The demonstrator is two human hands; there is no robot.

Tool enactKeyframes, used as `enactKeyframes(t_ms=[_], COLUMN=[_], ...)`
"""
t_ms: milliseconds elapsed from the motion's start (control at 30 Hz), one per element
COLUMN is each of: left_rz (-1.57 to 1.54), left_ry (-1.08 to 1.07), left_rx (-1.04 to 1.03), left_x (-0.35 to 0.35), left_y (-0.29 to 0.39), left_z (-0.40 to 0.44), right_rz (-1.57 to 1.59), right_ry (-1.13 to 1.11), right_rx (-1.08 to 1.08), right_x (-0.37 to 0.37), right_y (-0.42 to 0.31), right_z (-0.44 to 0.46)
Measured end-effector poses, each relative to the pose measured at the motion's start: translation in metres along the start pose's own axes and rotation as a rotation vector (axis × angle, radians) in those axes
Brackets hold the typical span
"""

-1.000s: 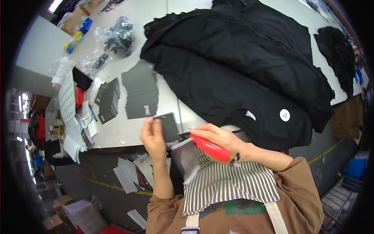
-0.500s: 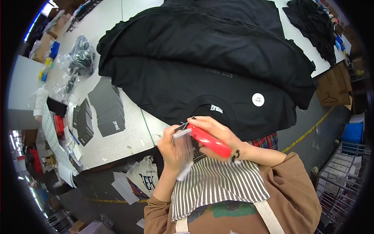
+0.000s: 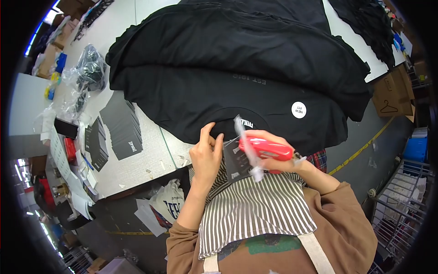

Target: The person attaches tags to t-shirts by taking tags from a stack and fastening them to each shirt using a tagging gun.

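In my right hand (image 3: pixel 273 160) is a red tagging gun (image 3: pixel 269 147), with a blurred clear strip of tag fasteners (image 3: pixel 247 145) sticking out of it. A black hang tag (image 3: pixel 236 165) with small print hangs beside the gun, below the shirt collar. My left hand (image 3: pixel 207 155) touches the black T-shirt (image 3: pixel 191 98) left of its neckline; index finger and thumb are bent and apart. The shirt lies with its collar towards me, showing a white neck print (image 3: pixel 246 123) and a round white "NEW FIT" sticker (image 3: pixel 299 109).
More black shirts (image 3: pixel 182 41) are piled behind. To the left on the white table (image 3: pixel 155 157) lie fanned black hang tags (image 3: pixel 121 128), another tag stack (image 3: pixel 96 144) and clear plastic bags (image 3: pixel 91 68). A cardboard box (image 3: pixel 392 93) and wire rack (image 3: pixel 397 196) stand at right.
My left hand has let go of the hang tag and moved up to the shirt. The tagging gun has shifted right and turned more level. The tag now hangs next to it.
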State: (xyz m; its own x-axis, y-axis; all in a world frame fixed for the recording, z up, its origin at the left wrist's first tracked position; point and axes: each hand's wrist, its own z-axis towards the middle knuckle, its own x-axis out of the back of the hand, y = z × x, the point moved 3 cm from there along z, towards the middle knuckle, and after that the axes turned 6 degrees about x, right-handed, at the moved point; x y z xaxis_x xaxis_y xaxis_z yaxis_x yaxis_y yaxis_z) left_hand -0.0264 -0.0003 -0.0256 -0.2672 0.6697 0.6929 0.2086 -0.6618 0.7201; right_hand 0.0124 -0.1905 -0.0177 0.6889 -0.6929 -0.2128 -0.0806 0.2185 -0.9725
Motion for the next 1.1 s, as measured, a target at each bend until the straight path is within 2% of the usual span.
enactKeyframes(t_ms=[133, 167, 300, 667, 800, 833, 967, 1100], left_rz=[-0.456, -0.456, -0.831, -0.832, -0.921, -0.921, -0.363, -0.428], left_ry=[-0.092, -0.091, -0.148, -0.120, -0.262, -0.260, -0.134, -0.080], left_rx=[0.231, 0.227, 0.382, 0.409, 0.506, 0.504, -0.069, 0.023], left_x=[0.001, 0.002, 0.007, 0.008, 0.007, 0.007, 0.006, 0.003], left_y=[-0.004, -0.003, -0.001, 0.004, -0.002, -0.006, -0.016, -0.012], left_z=[0.003, 0.004, 0.004, 0.006, 0.009, 0.010, 0.011, 0.000], right_rz=[-0.601, -0.603, -0.747, -0.728, -0.750, -0.751, -0.782, -0.625], right_ry=[-0.022, -0.021, 0.028, 0.030, 0.083, 0.082, 0.159, 0.136], right_rx=[0.313, 0.316, 0.276, 0.287, 0.328, 0.331, 0.242, 0.282], right_x=[-0.022, -0.025, -0.032, -0.031, -0.034, -0.035, -0.037, -0.036], right_y=[-0.001, 0.002, 0.016, 0.012, 0.016, 0.016, 0.018, 0.019], right_z=[0.013, 0.015, 0.018, 0.026, 0.029, 0.029, 0.029, 0.030])
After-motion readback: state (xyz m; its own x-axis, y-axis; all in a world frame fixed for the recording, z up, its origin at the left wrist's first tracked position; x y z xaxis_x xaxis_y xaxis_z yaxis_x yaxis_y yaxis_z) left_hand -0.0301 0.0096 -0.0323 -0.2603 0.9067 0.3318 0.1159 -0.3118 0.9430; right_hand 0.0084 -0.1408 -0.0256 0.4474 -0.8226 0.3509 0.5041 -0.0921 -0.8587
